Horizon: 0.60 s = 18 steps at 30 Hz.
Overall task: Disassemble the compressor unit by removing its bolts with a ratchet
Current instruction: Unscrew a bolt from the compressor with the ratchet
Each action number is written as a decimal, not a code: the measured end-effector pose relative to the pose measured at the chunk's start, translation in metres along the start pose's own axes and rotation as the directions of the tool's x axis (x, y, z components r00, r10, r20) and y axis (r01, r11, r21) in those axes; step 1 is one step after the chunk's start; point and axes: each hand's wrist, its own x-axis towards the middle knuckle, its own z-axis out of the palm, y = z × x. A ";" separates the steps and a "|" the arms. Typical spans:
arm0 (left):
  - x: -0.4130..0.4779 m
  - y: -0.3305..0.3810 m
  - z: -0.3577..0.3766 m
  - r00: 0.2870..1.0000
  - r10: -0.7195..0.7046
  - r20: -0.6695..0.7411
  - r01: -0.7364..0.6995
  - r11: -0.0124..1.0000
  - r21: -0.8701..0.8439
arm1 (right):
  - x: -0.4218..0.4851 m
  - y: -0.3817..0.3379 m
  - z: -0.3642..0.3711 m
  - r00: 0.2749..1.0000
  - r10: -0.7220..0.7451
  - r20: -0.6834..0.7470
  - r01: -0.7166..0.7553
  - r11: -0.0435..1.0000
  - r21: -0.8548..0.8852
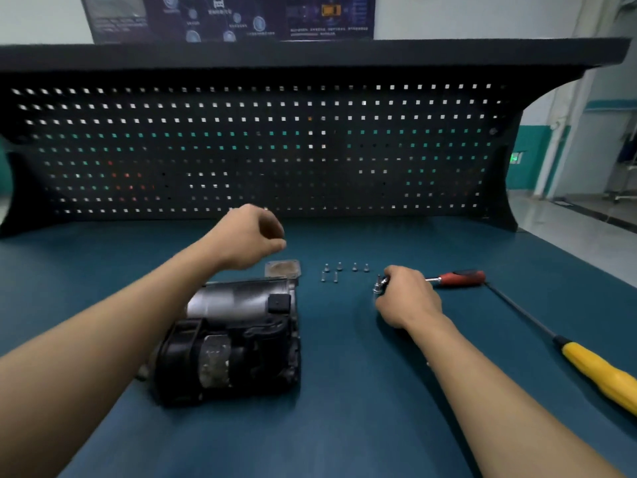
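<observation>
Head camera: compressor unit [238, 339] on the blue workbench [362, 408], right hand [408, 298] on the ratchet [462, 278].
Nearest, at the right edge, lies a yellow-handled screwdriver [599, 370], its long shaft running toward the ratchet's red grip. The compressor unit lies on its side at centre-left, under the left forearm. Farther right, the right hand curls round the ratchet's head end, the tool lying on the bench. Six loose bolts [339, 270] stand between the ratchet and a small square cover plate [282, 269] just behind the compressor. The left hand [248, 236] hovers above that plate, fingers curled and blurred; I cannot tell whether it holds anything. Behind rises a black pegboard [258, 150].
</observation>
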 end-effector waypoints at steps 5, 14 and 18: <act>-0.078 -0.025 -0.015 0.996 0.084 0.000 -0.082 0.973 -0.215 | -0.016 -0.015 -0.020 0.998 -0.017 -0.062 0.013 0.998 -0.067; -0.120 -0.036 -0.013 0.935 0.262 0.241 -0.160 0.915 -0.371 | -0.101 -0.087 -0.023 0.824 -0.566 -0.024 0.475 0.666 0.576; -0.123 -0.038 -0.013 0.934 0.286 0.216 -0.206 0.921 -0.330 | -0.096 -0.080 -0.021 0.769 -0.623 0.142 0.441 0.679 0.587</act>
